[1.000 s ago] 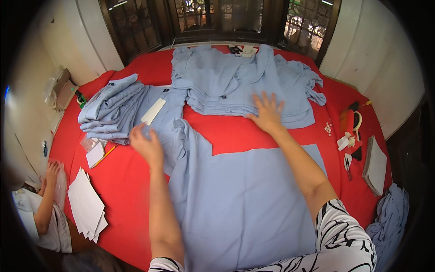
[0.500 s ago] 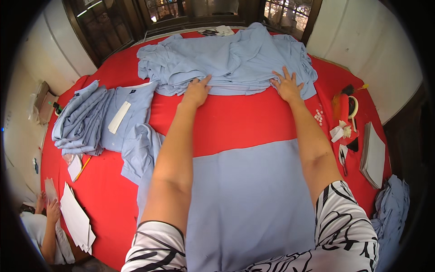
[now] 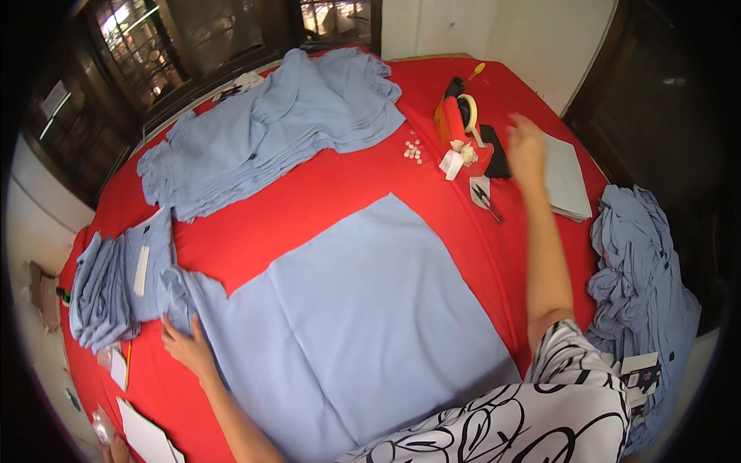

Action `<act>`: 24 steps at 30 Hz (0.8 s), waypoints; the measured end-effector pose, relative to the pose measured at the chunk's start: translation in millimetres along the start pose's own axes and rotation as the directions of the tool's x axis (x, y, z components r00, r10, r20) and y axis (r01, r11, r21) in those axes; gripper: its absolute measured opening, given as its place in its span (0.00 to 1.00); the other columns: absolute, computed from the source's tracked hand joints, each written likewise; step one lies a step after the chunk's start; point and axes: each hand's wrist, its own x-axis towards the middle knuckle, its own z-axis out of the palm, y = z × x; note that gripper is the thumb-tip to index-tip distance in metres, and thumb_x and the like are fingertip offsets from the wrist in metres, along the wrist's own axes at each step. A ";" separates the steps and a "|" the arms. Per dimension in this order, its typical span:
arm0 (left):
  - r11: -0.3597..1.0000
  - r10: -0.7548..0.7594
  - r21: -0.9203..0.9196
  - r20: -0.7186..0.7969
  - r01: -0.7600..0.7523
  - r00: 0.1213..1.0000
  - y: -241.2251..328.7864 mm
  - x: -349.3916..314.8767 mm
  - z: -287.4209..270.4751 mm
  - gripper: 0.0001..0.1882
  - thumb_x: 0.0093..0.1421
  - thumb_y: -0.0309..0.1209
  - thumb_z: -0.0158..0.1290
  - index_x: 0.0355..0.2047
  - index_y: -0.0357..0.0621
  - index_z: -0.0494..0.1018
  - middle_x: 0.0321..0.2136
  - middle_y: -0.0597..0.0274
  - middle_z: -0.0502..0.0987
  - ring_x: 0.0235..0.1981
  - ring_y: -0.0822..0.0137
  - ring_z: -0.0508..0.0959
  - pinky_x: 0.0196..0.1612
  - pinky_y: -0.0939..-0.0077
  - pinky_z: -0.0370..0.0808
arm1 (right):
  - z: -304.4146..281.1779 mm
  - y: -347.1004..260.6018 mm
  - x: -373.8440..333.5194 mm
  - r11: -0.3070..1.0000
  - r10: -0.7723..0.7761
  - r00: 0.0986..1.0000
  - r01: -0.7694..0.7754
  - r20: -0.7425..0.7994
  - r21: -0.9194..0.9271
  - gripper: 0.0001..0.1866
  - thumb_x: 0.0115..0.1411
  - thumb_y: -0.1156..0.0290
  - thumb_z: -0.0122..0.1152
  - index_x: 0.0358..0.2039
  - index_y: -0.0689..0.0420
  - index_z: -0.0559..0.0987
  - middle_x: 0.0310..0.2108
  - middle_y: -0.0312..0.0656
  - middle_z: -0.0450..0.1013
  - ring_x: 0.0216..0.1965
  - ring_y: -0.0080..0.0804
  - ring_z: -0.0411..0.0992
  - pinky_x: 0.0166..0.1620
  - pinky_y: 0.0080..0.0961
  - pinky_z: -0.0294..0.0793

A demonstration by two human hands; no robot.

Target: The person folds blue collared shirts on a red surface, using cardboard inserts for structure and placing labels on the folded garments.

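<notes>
A light blue shirt (image 3: 347,309) lies spread flat in front of me on the red-covered table. Fingers apart, my left hand (image 3: 187,349) rests open beside its bunched sleeve end (image 3: 179,297), touching or nearly touching the cloth. On the right, my right hand (image 3: 528,150) reaches over the table between a black phone (image 3: 495,152) and a stack of white sheets (image 3: 567,177). Motion smears its fingers, so I cannot tell whether they grip anything. Beyond the spread shirt, a layered pile of light blue shirts (image 3: 270,123) covers the far side of the table.
Folded shirts (image 3: 104,293) stand at the left near white paper sheets (image 3: 147,432). A tape dispenser (image 3: 463,116), small white buttons (image 3: 413,151) and thread snips (image 3: 486,201) lie at right. More shirts (image 3: 637,270) hang beyond the right edge. Another person's hand (image 3: 117,449) shows lower left.
Both hands have left the far pile. My left hand has come back to the spread shirt's sleeve; my right has swung to the right. The view has turned rightward.
</notes>
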 end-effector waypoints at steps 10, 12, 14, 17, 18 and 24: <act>0.991 -0.109 -0.071 0.116 0.118 0.987 -0.6 35.6 -54.5 0.24 0.60 0.45 0.57 0.48 0.38 0.73 0.47 0.45 0.76 0.48 0.46 0.76 0.48 0.57 0.74 | 53.7 262.4 -59.3 0.899 0.437 0.673 -0.340 0.597 -0.276 0.46 0.57 0.37 0.51 0.61 0.68 0.66 0.58 0.64 0.65 0.62 0.59 0.62 0.64 0.44 0.59; 0.965 -0.261 0.077 0.294 0.249 0.919 -12.9 8.4 -105.4 0.27 0.59 0.48 0.57 0.49 0.38 0.73 0.49 0.45 0.74 0.50 0.47 0.75 0.49 0.56 0.73 | 47.7 214.3 -61.9 0.952 0.303 0.674 -0.189 0.674 -0.240 0.42 0.59 0.42 0.51 0.58 0.69 0.68 0.55 0.65 0.68 0.59 0.59 0.65 0.61 0.43 0.64; 0.946 -0.320 0.118 0.462 0.301 0.827 -28.7 -18.5 -114.3 0.28 0.59 0.49 0.57 0.49 0.37 0.73 0.48 0.45 0.74 0.50 0.48 0.75 0.49 0.56 0.73 | 19.4 222.2 -58.3 0.973 0.222 0.719 -0.119 0.658 -0.199 0.35 0.62 0.48 0.49 0.57 0.67 0.69 0.54 0.65 0.69 0.58 0.60 0.67 0.59 0.43 0.65; 0.921 -0.297 -0.042 0.565 0.386 0.770 -69.8 -71.2 -99.5 0.25 0.59 0.45 0.58 0.47 0.36 0.73 0.45 0.46 0.76 0.49 0.54 0.76 0.49 0.59 0.73 | -2.8 207.2 -51.1 0.977 0.208 0.786 -0.137 0.582 -0.164 0.28 0.64 0.58 0.46 0.57 0.65 0.71 0.52 0.63 0.71 0.56 0.60 0.68 0.58 0.43 0.67; 0.866 -0.265 -0.225 0.552 0.447 0.791 -84.1 -83.1 -81.9 0.23 0.59 0.43 0.59 0.46 0.36 0.73 0.44 0.47 0.76 0.48 0.57 0.77 0.49 0.61 0.74 | -10.1 204.2 -49.9 0.967 0.239 0.816 -0.151 0.527 -0.204 0.26 0.64 0.61 0.45 0.57 0.64 0.71 0.52 0.63 0.72 0.56 0.59 0.69 0.57 0.43 0.67; 0.031 -0.034 -0.663 0.747 0.748 0.664 -108.3 -51.1 -112.5 0.16 0.61 0.29 0.57 0.46 0.37 0.69 0.41 0.59 0.77 0.41 0.68 0.78 0.47 0.71 0.77 | -121.5 170.9 -37.9 0.993 0.000 0.992 -0.015 0.124 0.114 0.20 0.61 0.71 0.50 0.53 0.64 0.73 0.49 0.57 0.75 0.50 0.51 0.74 0.54 0.38 0.69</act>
